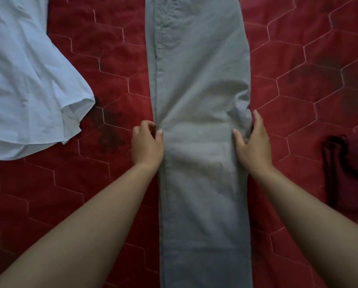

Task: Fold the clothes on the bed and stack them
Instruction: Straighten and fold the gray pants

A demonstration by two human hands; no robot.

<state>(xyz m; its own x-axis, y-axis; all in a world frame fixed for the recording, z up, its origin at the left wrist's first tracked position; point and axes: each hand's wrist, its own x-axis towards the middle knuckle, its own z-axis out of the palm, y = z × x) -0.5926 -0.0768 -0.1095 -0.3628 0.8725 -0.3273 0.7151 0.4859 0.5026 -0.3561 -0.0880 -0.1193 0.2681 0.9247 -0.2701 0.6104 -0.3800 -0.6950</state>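
Down the middle of the red quilt (298, 80), the grey trousers (196, 80) are lying lengthwise, running straight away from the person. The left hand (147, 142) and right hand (255, 140) are pinching the trousers' opposite side edges, level with each other, probably marking the cross-fold line.

Bare bed (116, 59) strips run L & R of grey trousers (199, 84), both passable. White shirt (24, 90) blocks far L; gap narrows nr its hem. Dark red garment (348, 171) obstructs R edge.
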